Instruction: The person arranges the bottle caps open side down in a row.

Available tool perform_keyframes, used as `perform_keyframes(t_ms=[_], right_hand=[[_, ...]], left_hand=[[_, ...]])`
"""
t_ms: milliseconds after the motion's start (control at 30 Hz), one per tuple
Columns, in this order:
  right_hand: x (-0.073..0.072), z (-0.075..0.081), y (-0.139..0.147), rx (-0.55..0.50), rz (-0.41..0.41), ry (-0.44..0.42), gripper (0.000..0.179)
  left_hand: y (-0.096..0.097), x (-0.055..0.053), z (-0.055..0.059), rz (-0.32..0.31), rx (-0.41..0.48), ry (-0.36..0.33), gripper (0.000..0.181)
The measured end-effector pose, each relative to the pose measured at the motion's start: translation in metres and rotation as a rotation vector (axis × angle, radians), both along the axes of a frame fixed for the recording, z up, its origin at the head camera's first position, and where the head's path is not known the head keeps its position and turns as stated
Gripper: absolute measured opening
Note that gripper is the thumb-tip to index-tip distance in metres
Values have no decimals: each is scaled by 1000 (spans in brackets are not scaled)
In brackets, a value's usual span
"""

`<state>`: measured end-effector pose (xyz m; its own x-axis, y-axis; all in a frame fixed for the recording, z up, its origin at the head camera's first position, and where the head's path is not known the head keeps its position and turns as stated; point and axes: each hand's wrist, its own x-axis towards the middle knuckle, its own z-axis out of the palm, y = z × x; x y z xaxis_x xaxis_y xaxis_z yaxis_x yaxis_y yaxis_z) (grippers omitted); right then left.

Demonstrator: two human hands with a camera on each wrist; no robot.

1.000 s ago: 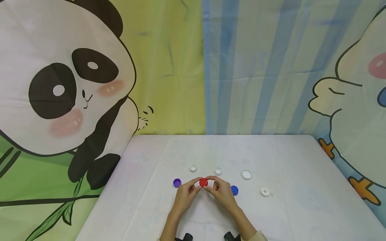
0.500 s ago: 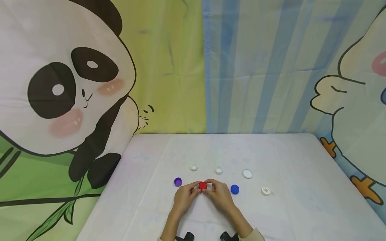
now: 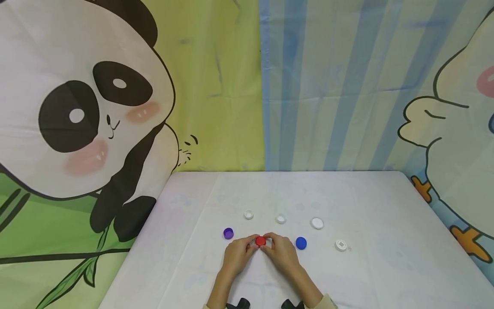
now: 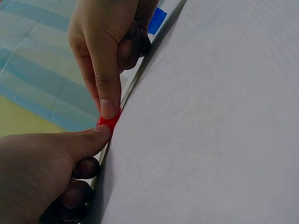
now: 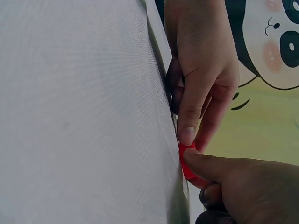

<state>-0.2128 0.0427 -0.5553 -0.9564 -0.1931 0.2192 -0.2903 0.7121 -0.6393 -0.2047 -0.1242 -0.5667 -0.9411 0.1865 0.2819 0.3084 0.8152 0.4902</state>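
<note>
A round red bottle cap (image 3: 260,241) sits between both hands, low over the white table in the head view. My left hand (image 3: 236,256) pinches its left side between thumb and forefinger. From the other side, my right hand (image 3: 283,255) pinches it the same way. In the left wrist view both thumbs press the near side of the red cap (image 4: 108,122), right at the cloth. The right wrist view shows the red cap (image 5: 188,161) with a thumb on it from each hand; the remaining fingers are curled beneath.
A blue cap (image 3: 301,243) lies just right of the right hand, and a purple cap (image 3: 228,233) lies open side up beyond the left. Farther back are white caps or rings (image 3: 248,214), with a white patterned cap (image 3: 341,245) at the right. Printed curtains (image 3: 216,94) stand behind the table.
Both hands have drawn the red cap slightly toward the person and lower in the head view, keeping their pinch on it. The other caps stay in place.
</note>
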Motion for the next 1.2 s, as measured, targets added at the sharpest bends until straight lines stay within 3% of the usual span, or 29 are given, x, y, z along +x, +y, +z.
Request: perform_keyframes(t_ms=[267,433,533,700,1000,1200], right_hand=[[2,10,1,47,-36,-2,40],[-2,21,-4,13,-38,46,41],[-5,29,-10,3,-20,43,40],[-12,40,-22,-2,31,40,38],[-21,47,-52,-3,112,80,33],[-27,42,-73,49,131,37,33]], left_hand=[[3,0,8,-25,52,-49,37],[-4,6,22,-7,146,-98,36],[-13,9,36,28,192,-85,32],[-36,4,50,50,283,-26,27],[-74,-8,52,94,298,-22,24],[-91,-14,49,96,285,-139,31]])
